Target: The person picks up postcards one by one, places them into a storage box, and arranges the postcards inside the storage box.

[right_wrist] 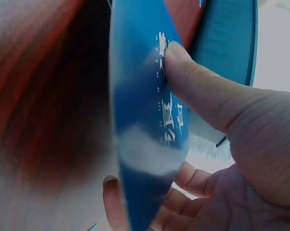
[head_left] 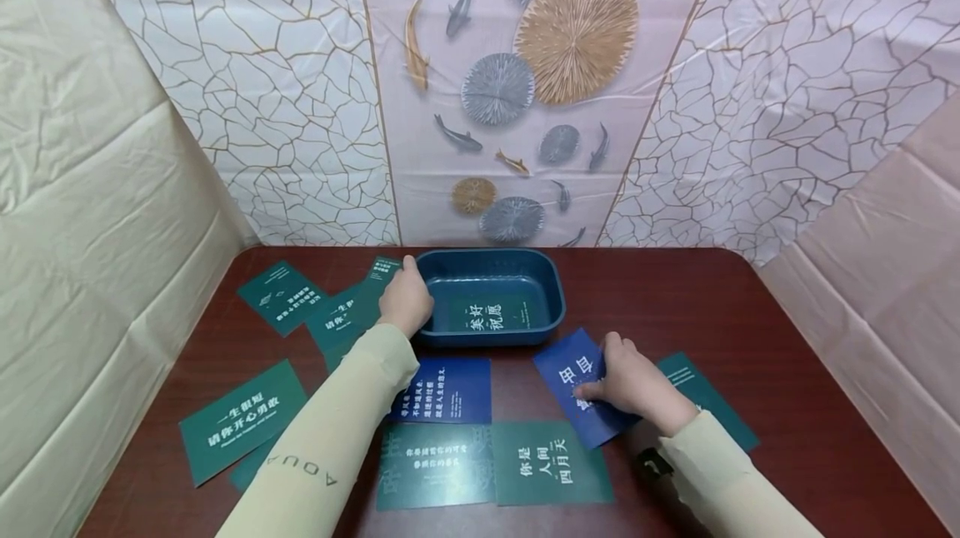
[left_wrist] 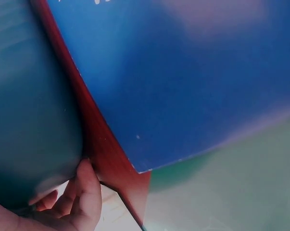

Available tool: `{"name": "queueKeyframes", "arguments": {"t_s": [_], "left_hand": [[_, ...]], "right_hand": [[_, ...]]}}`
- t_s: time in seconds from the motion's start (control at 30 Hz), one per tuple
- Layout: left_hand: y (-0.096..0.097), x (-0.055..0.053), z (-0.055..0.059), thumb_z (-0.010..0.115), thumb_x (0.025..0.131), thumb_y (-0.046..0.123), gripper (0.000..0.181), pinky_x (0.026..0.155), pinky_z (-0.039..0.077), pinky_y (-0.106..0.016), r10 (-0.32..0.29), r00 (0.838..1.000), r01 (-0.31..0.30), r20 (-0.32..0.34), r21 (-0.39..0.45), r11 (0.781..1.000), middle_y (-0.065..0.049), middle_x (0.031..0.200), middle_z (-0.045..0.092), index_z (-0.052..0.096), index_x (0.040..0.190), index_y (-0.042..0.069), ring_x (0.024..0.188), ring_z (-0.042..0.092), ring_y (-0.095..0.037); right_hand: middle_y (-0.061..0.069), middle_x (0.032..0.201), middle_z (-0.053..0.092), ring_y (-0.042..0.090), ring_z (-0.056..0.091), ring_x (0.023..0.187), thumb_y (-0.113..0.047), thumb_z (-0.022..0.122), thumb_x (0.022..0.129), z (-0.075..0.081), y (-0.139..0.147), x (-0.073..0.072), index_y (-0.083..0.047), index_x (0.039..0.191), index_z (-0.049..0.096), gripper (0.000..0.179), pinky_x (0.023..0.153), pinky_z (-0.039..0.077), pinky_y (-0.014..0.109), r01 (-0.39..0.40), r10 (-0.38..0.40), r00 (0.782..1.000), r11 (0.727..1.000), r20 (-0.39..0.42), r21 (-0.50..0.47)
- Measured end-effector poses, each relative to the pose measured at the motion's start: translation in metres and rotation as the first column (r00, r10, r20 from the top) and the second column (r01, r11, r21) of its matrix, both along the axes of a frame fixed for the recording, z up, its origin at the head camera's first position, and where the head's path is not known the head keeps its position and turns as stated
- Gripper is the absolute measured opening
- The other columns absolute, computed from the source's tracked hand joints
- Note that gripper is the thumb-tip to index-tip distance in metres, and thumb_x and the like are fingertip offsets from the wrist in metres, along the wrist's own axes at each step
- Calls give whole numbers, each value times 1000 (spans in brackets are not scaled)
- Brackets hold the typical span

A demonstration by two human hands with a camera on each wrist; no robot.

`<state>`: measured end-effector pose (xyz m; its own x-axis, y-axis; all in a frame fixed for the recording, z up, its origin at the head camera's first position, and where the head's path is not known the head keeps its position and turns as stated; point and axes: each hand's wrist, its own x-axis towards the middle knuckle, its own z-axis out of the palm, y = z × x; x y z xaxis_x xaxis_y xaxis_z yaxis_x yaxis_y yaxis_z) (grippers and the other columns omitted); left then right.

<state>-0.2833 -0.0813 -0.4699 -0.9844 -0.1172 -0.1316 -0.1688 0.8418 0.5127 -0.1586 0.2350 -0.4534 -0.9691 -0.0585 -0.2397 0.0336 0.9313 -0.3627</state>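
Observation:
My left hand (head_left: pixel 406 300) grips the left end of a dark blue plastic tray (head_left: pixel 487 340), its fingertips at the tray's edge in the left wrist view. Inside the tray lies a green card (head_left: pixel 491 315) with white lettering. To the right, my right hand (head_left: pixel 636 381) pinches a blue card (head_left: pixel 572 376) with white characters. In the right wrist view, the thumb presses the printed face of that blue card (right_wrist: pixel 140 96) while fingers sit behind it. The card stands tilted off the brown table there.
Another blue card (head_left: pixel 450 392) lies before the tray, above two green cards (head_left: pixel 435 471) side by side. Several green cards (head_left: pixel 242 421) are scattered at the left, some overlapping. One more green card (head_left: pixel 708 401) lies right of my right hand. Patterned cloth (head_left: pixel 315 105) hangs behind the table.

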Motion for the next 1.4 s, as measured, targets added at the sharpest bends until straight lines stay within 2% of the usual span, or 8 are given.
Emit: {"name": "queueKeyframes", "arguments": {"t_s": [0.37,0.6,0.9,1.17,1.4], "left_hand": [[-1,1,0,58,94,12,71,84,50,-53,-5,1000,5,-2,3,1000,-20,131,51,16,152,5,100,61,-34],[-2,0,-1,57,94,12,71,83,50,-53,-8,1000,8,-8,-1,1000,-20,129,52,17,152,5,99,61,-35],[-2,0,-1,57,93,11,69,81,50,-53,-8,1000,8,-14,5,1000,-20,127,53,19,150,4,97,61,-35],[-2,1,0,58,93,11,68,81,51,-53,-7,1000,8,-15,7,1000,-20,126,53,20,149,4,95,62,-35],[-2,2,0,58,93,12,68,81,50,-53,-6,1000,7,-22,9,1000,-20,126,53,20,149,4,97,61,-35]], "right_hand": [[12,89,55,23,55,76,-29,79,82,8,5,-1,4,115,43,59,64,49,36,12,-13,1000,999,-24,-43],[14,86,58,22,59,72,-19,69,92,11,3,-1,2,113,40,41,61,52,37,20,-23,999,998,-44,-66],[8,81,56,19,55,68,-5,51,99,20,5,-2,0,110,45,14,58,45,34,-55,48,992,997,-115,-61],[7,82,57,19,53,69,-5,47,100,30,7,-3,-1,109,48,10,59,44,34,-66,59,988,997,-141,-48],[7,80,57,18,52,65,-5,48,99,44,11,-4,2,109,51,13,60,45,36,-100,88,970,994,-227,-43]]}}
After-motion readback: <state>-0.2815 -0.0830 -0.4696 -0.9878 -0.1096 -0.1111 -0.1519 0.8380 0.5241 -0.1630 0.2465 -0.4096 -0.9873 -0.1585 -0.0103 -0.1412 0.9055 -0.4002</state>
